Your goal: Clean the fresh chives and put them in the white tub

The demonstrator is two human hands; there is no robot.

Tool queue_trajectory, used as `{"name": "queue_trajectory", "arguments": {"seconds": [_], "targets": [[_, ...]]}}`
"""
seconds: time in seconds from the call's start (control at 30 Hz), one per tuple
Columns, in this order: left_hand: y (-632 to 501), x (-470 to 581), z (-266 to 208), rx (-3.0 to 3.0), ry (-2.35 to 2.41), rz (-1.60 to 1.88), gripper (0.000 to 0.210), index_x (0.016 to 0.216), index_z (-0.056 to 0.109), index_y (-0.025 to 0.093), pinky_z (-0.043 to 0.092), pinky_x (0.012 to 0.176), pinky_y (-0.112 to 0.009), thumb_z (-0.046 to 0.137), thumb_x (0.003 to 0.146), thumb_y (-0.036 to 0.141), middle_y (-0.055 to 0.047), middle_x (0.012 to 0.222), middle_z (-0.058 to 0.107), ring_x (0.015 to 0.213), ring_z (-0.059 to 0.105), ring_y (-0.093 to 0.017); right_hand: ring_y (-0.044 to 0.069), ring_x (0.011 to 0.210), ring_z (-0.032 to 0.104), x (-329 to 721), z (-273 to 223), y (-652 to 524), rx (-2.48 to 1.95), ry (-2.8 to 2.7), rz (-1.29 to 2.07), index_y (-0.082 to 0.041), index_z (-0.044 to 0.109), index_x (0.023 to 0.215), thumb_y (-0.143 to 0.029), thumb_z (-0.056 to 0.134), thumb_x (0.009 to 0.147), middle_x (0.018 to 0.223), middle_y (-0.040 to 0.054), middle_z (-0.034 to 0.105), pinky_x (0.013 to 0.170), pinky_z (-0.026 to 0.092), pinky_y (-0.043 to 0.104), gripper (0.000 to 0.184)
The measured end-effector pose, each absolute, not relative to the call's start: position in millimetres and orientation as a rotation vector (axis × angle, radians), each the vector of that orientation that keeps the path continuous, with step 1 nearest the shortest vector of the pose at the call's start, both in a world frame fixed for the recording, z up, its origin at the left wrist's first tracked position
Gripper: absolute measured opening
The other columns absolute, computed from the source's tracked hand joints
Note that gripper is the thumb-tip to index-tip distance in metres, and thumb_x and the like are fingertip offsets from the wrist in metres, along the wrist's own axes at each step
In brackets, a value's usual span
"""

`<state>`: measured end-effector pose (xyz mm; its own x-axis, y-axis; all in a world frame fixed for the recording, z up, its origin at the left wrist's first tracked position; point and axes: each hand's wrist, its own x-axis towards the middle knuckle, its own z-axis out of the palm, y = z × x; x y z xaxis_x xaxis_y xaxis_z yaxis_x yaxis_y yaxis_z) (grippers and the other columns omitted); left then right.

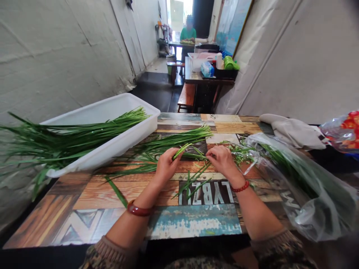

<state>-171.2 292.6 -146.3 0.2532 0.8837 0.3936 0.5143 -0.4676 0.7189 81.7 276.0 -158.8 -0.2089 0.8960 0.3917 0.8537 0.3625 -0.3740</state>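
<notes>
My left hand (167, 164) is closed around a few green chives (183, 149), their pale cut ends pointing up and to the right. Fingers pinched together, my right hand (222, 160) is just right of those ends; whatever sits between its fingertips is too small to make out. Behind both hands lies a loose bunch of chives (179, 137) on the patterned table (112, 194). Short green scraps (196, 181) are scattered below and between the hands. More trimmings (242, 155) form a small heap beside my right hand.
A white plastic tub (143, 129) full of long chives (92, 136) stands at the left. To the right lies a clear plastic bag (319, 201) with greens inside, near a grey cloth (294, 130). Farther back are a cluttered table (193, 76) and a seated person (187, 33).
</notes>
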Motion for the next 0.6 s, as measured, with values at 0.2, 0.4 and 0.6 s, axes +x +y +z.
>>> {"name": "queue_trajectory", "arguments": {"seconds": [0.2,0.4,0.6], "targets": [[291,-169,-140,2.137,1.278,1.076,0.023,0.089,0.066,0.019,0.046,0.075,-0.027,0.048,0.093,0.033,-0.005,0.085,0.068,0.081,0.061,-0.016,0.022,0.091,0.055,84,-150,272,-1.567,-2.065,0.053,-0.024,0.067,0.088,-0.028,0.06,0.09,0.092,0.0038,0.068,0.084,0.034,0.037,0.008],[291,-167,-139,2.173,1.244,1.083,0.021,0.089,0.066,0.018,0.045,0.073,-0.026,0.049,0.093,0.029,-0.004,0.081,0.067,0.078,0.06,-0.015,0.021,0.084,0.054,82,-153,271,-1.613,-2.125,0.094,-0.023,0.064,0.08,-0.026,0.066,0.086,0.082,0.0026,0.066,0.076,0.034,0.035,0.007],[289,-167,-136,2.211,1.231,1.202,0.019,0.087,0.067,0.018,0.043,0.066,-0.025,0.05,0.093,0.025,-0.003,0.075,0.061,0.072,0.055,-0.014,0.018,0.085,0.057,73,-139,270,-1.265,-1.889,0.349,-0.021,0.058,0.085,-0.025,0.048,0.095,0.087,0.0041,0.062,0.078,0.042,0.03,0.015]]}}
